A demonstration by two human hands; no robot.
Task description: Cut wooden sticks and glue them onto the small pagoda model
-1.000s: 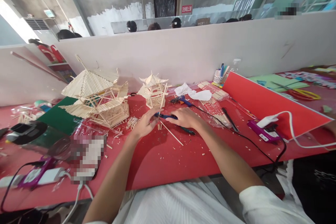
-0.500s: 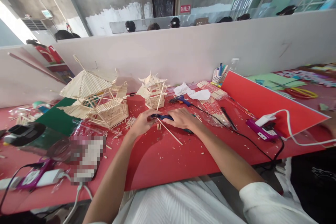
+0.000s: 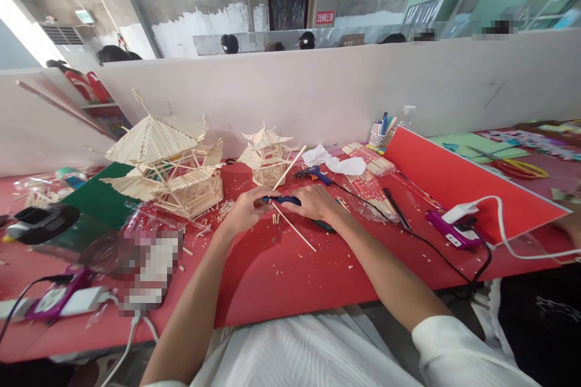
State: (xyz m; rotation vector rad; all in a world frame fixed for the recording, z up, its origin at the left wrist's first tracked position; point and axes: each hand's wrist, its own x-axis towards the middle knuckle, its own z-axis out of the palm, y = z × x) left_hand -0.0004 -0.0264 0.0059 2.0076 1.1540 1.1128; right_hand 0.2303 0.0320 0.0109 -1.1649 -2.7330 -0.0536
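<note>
My right hand (image 3: 314,202) is closed around a dark blue tool that looks like pliers (image 3: 287,200), its tip pointing left to my other hand. My left hand (image 3: 247,208) is closed with its fingertips at that tip, pinching a thin wooden stick (image 3: 295,232) that slants down to the right over the table. A second stick length (image 3: 290,166) rises up and right from the fingers; whether both are one piece is hidden. Short cut stick pieces (image 3: 276,218) lie just below. Behind the hands stands a small stick-built pavilion (image 3: 267,157).
A larger stick pavilion (image 3: 170,169) stands left on the red table (image 3: 290,281). A blue glue gun (image 3: 320,176), its black cord and packs of sticks (image 3: 370,193) lie right. Further out are a power strip (image 3: 454,230), a red board (image 3: 467,181) and a bottle (image 3: 68,233).
The upper stick length has tipped further to the right. Both hands stay nearly in place, and the lower stick length keeps its slant. The camera view has shifted slightly.
</note>
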